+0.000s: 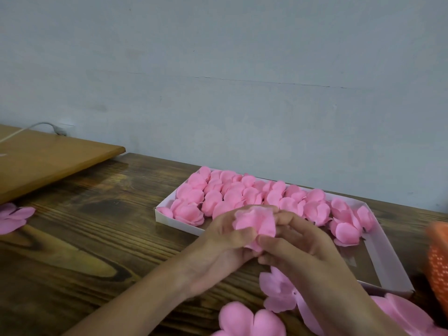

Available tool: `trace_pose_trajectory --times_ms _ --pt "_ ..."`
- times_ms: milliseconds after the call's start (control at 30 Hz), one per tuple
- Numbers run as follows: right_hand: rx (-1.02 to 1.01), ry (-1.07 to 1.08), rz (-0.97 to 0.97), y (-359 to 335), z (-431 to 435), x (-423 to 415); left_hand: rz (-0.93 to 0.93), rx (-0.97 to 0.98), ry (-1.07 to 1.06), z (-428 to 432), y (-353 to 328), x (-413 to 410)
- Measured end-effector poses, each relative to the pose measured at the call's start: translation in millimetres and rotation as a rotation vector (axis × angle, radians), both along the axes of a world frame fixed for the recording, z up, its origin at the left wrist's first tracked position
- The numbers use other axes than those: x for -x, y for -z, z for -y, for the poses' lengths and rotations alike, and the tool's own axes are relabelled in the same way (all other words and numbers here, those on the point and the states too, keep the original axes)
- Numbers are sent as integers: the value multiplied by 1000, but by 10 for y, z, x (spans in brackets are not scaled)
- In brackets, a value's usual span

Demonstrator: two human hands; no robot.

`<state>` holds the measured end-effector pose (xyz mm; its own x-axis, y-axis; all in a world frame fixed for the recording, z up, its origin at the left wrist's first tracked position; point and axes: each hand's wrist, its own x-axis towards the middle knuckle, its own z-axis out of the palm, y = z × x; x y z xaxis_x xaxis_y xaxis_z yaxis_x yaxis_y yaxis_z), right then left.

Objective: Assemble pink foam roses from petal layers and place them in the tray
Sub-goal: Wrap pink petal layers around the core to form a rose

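Pinching the half-built rose between left hand and right hand, both curled tight round its petals. Held just before the tray, with its free space ahead and rightward, nearer the right hand.

Looks like a small handcraft work spot in a plain room. The left hand and right hand pinch a pink foam rose over a dark-stained wooden table. Just beyond the grip sits a white cardboard tray packed with roses. Loose petal layers lie on the near side of the grip. Well off to its left are a lighter wooden board and a white cable, against a bare, pale blue-grey wall.
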<state>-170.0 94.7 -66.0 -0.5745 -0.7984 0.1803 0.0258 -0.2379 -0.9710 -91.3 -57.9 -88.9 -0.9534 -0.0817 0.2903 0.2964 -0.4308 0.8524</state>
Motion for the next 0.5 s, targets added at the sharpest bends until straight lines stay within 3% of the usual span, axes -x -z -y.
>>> trace_pose_trajectory --times_ms 133,233,500 --pt "-23 -164 221 72 49 -22 -56 165 76 -27 0 -63" --pt "-32 -187 339 190 91 -23 -65 180 98 -104 -8 -107" --pt "-11 -175 497 318 276 -86 -13 252 -192 -193 -52 -102"
